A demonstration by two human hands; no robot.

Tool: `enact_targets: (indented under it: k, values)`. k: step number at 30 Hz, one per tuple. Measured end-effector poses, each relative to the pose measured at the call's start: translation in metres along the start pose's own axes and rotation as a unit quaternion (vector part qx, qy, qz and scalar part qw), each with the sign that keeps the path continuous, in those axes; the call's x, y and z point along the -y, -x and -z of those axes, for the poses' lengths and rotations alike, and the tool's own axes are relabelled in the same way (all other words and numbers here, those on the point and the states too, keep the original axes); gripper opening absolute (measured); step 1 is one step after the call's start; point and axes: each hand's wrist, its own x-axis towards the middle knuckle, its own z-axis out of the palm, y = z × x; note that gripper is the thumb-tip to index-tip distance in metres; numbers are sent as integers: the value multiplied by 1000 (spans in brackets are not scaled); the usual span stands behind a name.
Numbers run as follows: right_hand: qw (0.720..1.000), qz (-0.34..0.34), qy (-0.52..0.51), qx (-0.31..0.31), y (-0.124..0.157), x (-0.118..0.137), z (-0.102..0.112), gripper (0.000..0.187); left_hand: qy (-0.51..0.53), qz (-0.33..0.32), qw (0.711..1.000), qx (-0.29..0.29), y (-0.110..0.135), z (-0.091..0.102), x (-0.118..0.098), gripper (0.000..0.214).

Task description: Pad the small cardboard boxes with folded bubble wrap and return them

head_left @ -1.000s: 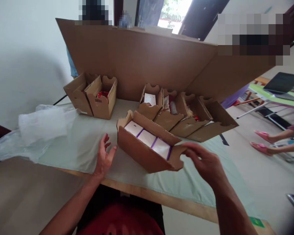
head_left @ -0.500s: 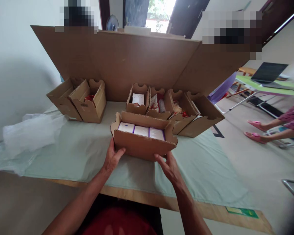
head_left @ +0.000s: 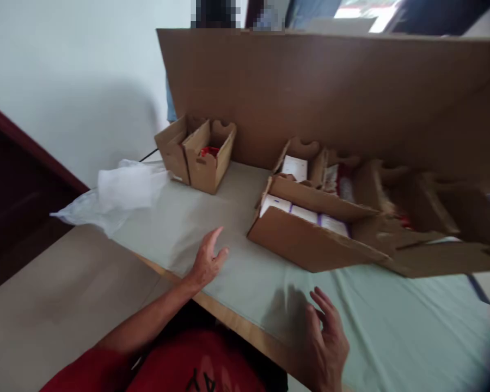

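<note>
A brown cardboard box (head_left: 310, 245) holding three white packets with purple edges lies on the pale green table cloth (head_left: 245, 272). My left hand (head_left: 207, 260) hovers open over the cloth, a little to the left of the box and apart from it. Below the box, near the table's front edge, my right hand (head_left: 325, 337) is open with fingers spread and holds nothing.
A tall cardboard sheet (head_left: 330, 92) stands along the back. Two small open boxes (head_left: 198, 152) sit at back left, a row of several more boxes (head_left: 351, 179) behind the near one. Crumpled clear plastic (head_left: 118, 190) lies at left. The wooden table edge (head_left: 237, 324) runs diagonally.
Both hands have let go of the near box and drawn back toward me. The view has swung to the left.
</note>
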Motion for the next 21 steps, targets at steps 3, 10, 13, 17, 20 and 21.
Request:
enact_targets:
  k: [3, 10, 13, 17, 20, 21]
  values:
    - [997, 72, -5, 29, 21, 4, -10, 36, -81, 2, 995, -63, 24, 54, 11, 40]
    - [976, 136, -54, 158, 19, 45, -59, 28, -177, 17, 965, -191, -13, 162, 43, 26]
    - [971, 153, -37, 182, 22, 51, -79, 31, -253, 23, 942, -221, -54, 189, 53, 36]
    - [971, 159, -10, 176, 24, 47, -89, 34, -323, 51, 923, -203, -90, 189, 61, 80]
    - [971, 157, 0, 179, 23, 45, -88, 34, -401, 60, 901, -154, -100, 175, 66, 93]
    - [971, 159, 2, 181, 22, 44, -87, 34, -426, 66, 891, -141, -102, 173, 67, 83]
